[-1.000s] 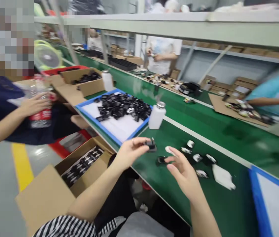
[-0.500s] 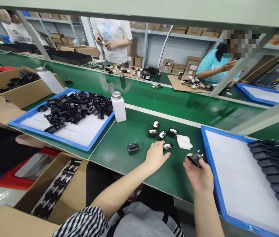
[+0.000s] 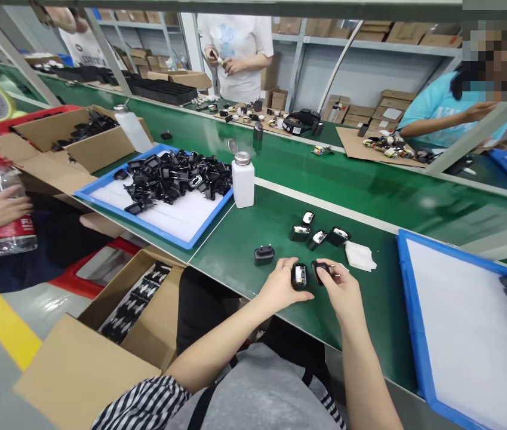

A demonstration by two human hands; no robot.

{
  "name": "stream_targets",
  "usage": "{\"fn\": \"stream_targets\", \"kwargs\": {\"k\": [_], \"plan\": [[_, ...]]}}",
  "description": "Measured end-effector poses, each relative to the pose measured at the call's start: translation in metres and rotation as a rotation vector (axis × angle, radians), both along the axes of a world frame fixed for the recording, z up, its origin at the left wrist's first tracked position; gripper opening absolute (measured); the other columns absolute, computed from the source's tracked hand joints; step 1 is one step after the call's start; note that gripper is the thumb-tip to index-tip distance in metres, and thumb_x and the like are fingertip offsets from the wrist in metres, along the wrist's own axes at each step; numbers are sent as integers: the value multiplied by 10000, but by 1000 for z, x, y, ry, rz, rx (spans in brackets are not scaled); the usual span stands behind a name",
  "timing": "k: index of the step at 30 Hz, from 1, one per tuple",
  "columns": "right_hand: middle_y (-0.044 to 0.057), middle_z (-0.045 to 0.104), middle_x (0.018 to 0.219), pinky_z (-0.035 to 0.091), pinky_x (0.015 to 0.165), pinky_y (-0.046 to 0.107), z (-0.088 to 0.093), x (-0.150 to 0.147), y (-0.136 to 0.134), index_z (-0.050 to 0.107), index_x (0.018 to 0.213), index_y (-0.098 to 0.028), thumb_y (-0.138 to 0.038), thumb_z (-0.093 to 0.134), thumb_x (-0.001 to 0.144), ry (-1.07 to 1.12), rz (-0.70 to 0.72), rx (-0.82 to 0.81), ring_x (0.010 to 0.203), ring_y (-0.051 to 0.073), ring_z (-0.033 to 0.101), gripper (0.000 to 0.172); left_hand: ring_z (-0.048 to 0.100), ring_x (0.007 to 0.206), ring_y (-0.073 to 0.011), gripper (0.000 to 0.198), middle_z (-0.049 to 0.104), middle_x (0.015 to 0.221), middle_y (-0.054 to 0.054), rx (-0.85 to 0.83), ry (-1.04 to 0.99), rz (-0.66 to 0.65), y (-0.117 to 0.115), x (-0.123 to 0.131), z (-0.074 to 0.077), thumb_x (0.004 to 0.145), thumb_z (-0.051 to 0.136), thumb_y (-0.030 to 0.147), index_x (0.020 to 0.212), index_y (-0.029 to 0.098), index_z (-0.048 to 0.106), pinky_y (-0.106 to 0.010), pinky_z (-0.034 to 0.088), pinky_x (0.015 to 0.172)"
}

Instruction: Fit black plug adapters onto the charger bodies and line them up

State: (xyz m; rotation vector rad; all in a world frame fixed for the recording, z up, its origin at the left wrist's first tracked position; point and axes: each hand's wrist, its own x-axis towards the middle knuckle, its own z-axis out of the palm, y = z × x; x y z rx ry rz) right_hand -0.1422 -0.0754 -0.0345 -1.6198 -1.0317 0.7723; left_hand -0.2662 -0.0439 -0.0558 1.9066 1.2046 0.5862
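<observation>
My left hand [image 3: 277, 288] is closed round the side of an open black charger housing [image 3: 300, 276], and pale parts show inside it. Just to its right, my right hand [image 3: 343, 294] grips a black plug cover [image 3: 320, 273] with metal pins pointing right. A narrow gap separates the two pieces. Several more open charger housings [image 3: 300, 233] stand a little farther back on the green bench. A closed black plug charger [image 3: 264, 255] lies left of my left hand, pins up. Behind my right hand rests a folded white cloth [image 3: 360, 255].
A blue-rimmed tray [image 3: 186, 243] at left holds a heap of black plug parts. Next to it stands a white pump bottle [image 3: 243, 182]. At right, another blue-rimmed tray [image 3: 408, 298] holds black corded adapters. A person's hand [image 3: 5, 209] at far left holds a bottle. Co-workers sit across the bench.
My right hand has moved left with the plug cover, up to the housing. My left hand has closed on that housing and turned it. The view has swung left; a neighbour's bottle now shows.
</observation>
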Motion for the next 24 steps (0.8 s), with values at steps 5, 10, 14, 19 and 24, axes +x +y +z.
{"fn": "stream_targets", "kwargs": {"k": [5, 10, 14, 19, 24], "plan": [[53, 600, 747, 408, 656, 325, 4, -13, 5, 595, 820, -171, -335, 448, 642, -537, 34, -142, 652, 180, 519, 283, 521, 566, -104, 593, 549, 755, -5, -120, -168, 6, 4, 5, -8, 498, 632, 307, 1031, 146, 427, -238, 434, 607], [62, 592, 697, 419, 632, 307, 8, -18, 7, 598, 874, -163, -338, 406, 668, -774, 77, -194, 668, 190, 523, 331, 487, 485, -90, 556, 489, 544, 63, -157, -215, 80, -2, 8, -6, 510, 607, 271, 1021, 161, 417, -210, 416, 537], [68, 588, 710, 427, 613, 303, 10, -20, 5, 590, 910, -167, -362, 384, 684, -854, 87, -206, 653, 188, 529, 363, 495, 504, -95, 484, 526, 606, 37, -109, -247, 90, -4, 8, -6, 533, 584, 282, 981, 166, 443, -213, 421, 540], [81, 588, 712, 438, 590, 307, 12, -22, 8, 593, 913, -160, -379, 388, 665, -901, 155, -293, 634, 197, 543, 389, 532, 607, -119, 504, 572, 780, -12, -24, -286, 89, -5, 7, -9, 538, 587, 290, 1005, 169, 443, -235, 442, 621], [73, 596, 629, 447, 514, 320, 7, -10, 15, 603, 878, -171, -414, 397, 637, -950, 183, -330, 593, 223, 548, 399, 542, 784, -176, 544, 559, 912, -34, 21, -272, 41, -5, 4, -6, 514, 610, 339, 1013, 186, 457, -271, 441, 712]]}}
